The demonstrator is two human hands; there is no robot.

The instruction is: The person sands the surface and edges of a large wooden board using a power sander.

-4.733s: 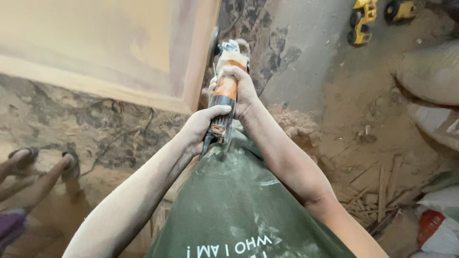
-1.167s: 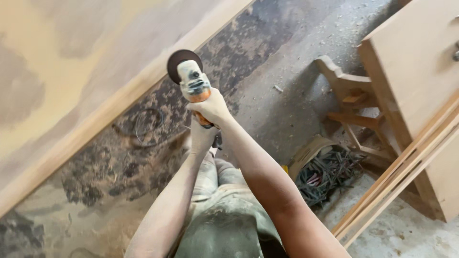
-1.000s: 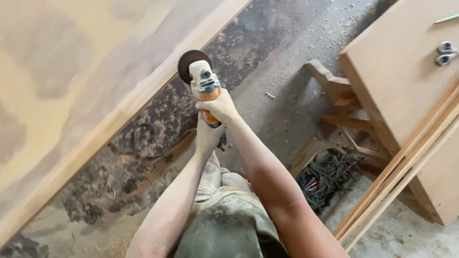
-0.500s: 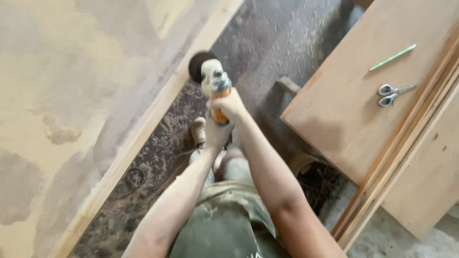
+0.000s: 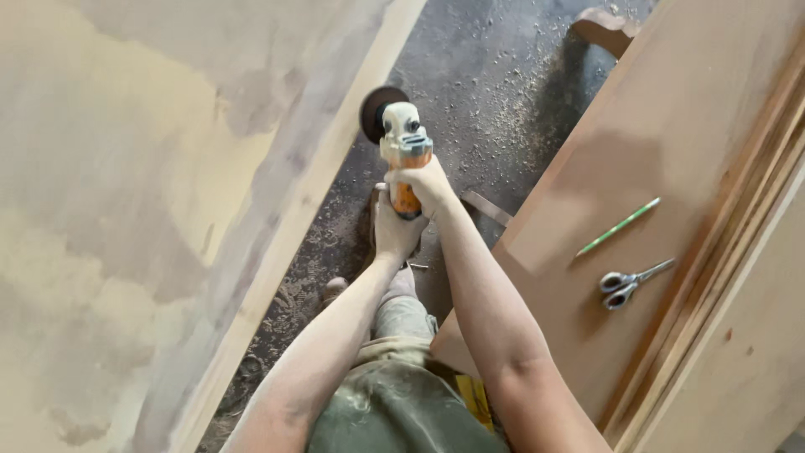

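Orange-white angle grinder, dark disc, gripped by both hands

- Both bare arms reach forward and away from the body, forearms dusty and nearly straight, converging ahead.
- The right hand is clenched, fingers curled, knuckles up.
- The left hand sits just behind and below it, fingers wrapped, wrist straight.

Scissors, pencil on board
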